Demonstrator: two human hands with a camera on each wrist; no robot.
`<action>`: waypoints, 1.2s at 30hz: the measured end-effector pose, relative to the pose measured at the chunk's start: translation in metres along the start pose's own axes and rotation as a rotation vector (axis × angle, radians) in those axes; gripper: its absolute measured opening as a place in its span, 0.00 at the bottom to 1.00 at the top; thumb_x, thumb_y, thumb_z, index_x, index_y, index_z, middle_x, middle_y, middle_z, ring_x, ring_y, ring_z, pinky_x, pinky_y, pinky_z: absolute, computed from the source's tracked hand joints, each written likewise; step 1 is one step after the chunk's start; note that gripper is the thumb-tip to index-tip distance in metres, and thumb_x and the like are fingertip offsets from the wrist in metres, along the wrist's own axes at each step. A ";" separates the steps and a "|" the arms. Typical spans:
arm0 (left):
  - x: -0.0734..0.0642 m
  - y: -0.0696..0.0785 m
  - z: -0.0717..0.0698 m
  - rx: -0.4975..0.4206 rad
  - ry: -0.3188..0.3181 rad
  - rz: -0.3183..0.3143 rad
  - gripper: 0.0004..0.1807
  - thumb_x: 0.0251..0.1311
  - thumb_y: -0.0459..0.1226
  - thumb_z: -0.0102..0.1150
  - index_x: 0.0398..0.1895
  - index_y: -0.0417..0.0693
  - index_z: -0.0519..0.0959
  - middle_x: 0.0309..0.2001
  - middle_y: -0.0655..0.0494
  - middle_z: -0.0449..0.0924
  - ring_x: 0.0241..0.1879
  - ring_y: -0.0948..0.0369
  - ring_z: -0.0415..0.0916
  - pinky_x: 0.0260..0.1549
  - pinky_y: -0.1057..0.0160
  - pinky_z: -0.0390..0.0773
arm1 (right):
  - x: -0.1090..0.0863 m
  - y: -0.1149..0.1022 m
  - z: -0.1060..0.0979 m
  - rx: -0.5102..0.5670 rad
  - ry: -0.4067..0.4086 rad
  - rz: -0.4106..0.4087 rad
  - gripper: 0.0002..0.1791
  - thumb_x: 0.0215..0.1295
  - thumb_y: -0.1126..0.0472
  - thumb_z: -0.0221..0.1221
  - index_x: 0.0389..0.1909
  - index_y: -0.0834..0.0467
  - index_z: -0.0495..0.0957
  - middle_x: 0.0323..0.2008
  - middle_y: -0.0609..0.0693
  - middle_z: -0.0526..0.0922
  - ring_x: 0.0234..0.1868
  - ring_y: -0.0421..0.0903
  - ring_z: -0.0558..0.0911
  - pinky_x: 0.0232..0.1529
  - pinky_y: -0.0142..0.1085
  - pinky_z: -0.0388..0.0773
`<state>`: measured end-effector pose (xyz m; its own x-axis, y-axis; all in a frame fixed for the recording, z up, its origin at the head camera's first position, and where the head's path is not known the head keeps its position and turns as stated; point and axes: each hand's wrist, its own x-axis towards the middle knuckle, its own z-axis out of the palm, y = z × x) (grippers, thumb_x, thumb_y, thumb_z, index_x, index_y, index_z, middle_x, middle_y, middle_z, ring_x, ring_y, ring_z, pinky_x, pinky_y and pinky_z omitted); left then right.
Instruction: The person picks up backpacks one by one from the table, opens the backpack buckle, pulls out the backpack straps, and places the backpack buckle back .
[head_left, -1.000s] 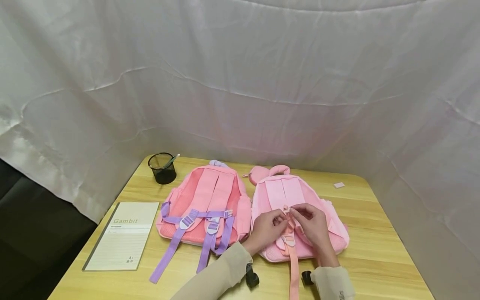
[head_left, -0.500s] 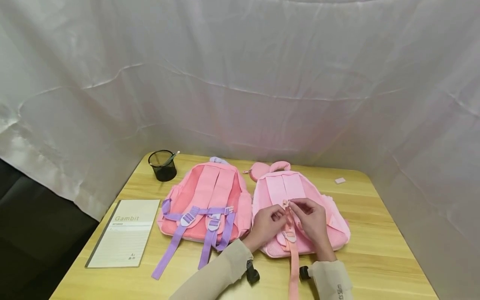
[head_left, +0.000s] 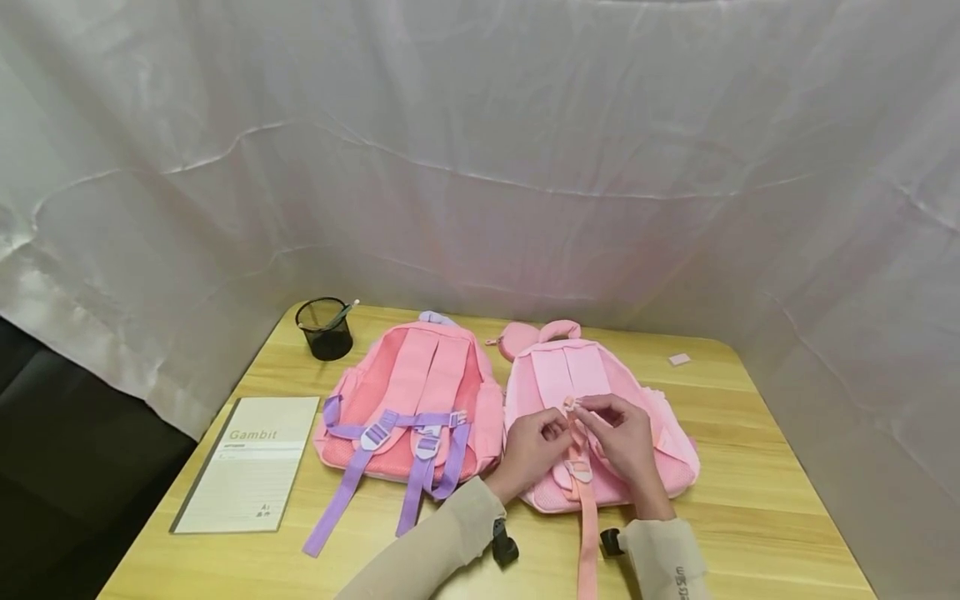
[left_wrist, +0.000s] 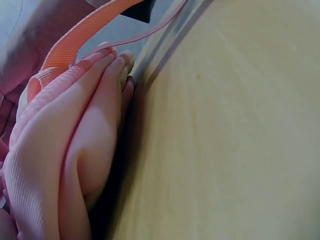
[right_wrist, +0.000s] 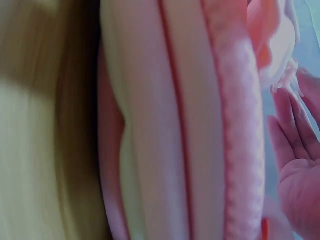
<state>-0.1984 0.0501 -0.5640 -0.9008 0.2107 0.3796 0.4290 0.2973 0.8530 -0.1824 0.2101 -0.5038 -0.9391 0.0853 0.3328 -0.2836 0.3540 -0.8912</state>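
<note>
A light pink backpack (head_left: 626, 387) lies straps-up at the right of the table in the head view. Over it, my right hand (head_left: 626, 437) pinches a small pale buckle (head_left: 570, 404) on an orange strap (head_left: 587, 533) between thumb and fingertips. My left hand (head_left: 532, 450) is just left of it, curled fingers gripping the same strap below the buckle. Lower on the strap sits a white slide adjuster (head_left: 579, 471). In the right wrist view, the hand (right_wrist: 302, 185) reaches past the backpack's side (right_wrist: 150, 125). The left wrist view shows mostly backpack fabric (left_wrist: 35, 175).
Beside it on the left lies a coral-pink backpack (head_left: 412, 367) with purple straps (head_left: 337, 508). Farther left are a notebook (head_left: 255, 475) and a black mesh pen cup (head_left: 327, 342). A round pink pouch (head_left: 517, 340) and a small pale card (head_left: 679, 359) sit toward the back.
Both hands keep nearly the same hold on the strap. The buckle at my right fingertips has shifted slightly left. The whole head view has tilted a little.
</note>
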 end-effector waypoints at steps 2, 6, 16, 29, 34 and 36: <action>-0.001 0.000 -0.001 0.011 -0.005 0.011 0.05 0.58 0.36 0.67 0.27 0.56 0.82 0.25 0.66 0.81 0.25 0.77 0.71 0.29 0.76 0.75 | 0.000 0.005 0.002 0.036 0.029 -0.007 0.08 0.60 0.72 0.71 0.40 0.68 0.87 0.41 0.66 0.88 0.39 0.34 0.86 0.42 0.24 0.81; -0.002 0.001 -0.002 0.039 -0.021 0.020 0.04 0.57 0.36 0.67 0.27 0.57 0.82 0.24 0.67 0.81 0.25 0.77 0.71 0.28 0.76 0.74 | 0.004 0.021 0.004 0.089 0.060 -0.010 0.08 0.60 0.71 0.72 0.40 0.67 0.87 0.42 0.64 0.89 0.39 0.32 0.86 0.43 0.23 0.81; 0.006 0.007 -0.002 0.035 0.007 -0.064 0.07 0.69 0.51 0.62 0.37 0.62 0.80 0.27 0.69 0.79 0.25 0.74 0.72 0.28 0.70 0.73 | 0.004 0.015 -0.005 0.215 0.040 0.068 0.13 0.61 0.71 0.71 0.44 0.75 0.83 0.35 0.42 0.90 0.37 0.36 0.87 0.42 0.26 0.83; 0.017 0.012 -0.006 -0.298 -0.009 -0.071 0.11 0.72 0.47 0.62 0.51 0.54 0.84 0.41 0.53 0.86 0.32 0.46 0.84 0.27 0.68 0.80 | 0.003 0.016 -0.008 0.249 0.014 0.061 0.15 0.62 0.70 0.70 0.47 0.75 0.81 0.37 0.42 0.89 0.38 0.38 0.87 0.43 0.27 0.84; 0.018 0.010 -0.005 -0.401 0.018 -0.104 0.10 0.72 0.42 0.62 0.51 0.49 0.83 0.39 0.44 0.85 0.31 0.40 0.82 0.25 0.64 0.81 | 0.001 0.020 -0.008 0.220 -0.038 0.082 0.20 0.64 0.71 0.68 0.55 0.73 0.79 0.41 0.43 0.89 0.43 0.38 0.88 0.48 0.27 0.83; 0.018 0.010 -0.005 -0.422 0.025 -0.112 0.11 0.73 0.42 0.62 0.51 0.48 0.83 0.40 0.44 0.84 0.30 0.41 0.82 0.25 0.63 0.81 | -0.001 0.021 -0.008 0.187 -0.065 0.084 0.20 0.65 0.70 0.69 0.55 0.72 0.79 0.42 0.46 0.89 0.44 0.38 0.88 0.48 0.26 0.83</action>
<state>-0.2105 0.0521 -0.5471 -0.9438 0.1744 0.2807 0.2685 -0.0904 0.9590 -0.1863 0.2251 -0.5201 -0.9697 0.0446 0.2400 -0.2295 0.1683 -0.9586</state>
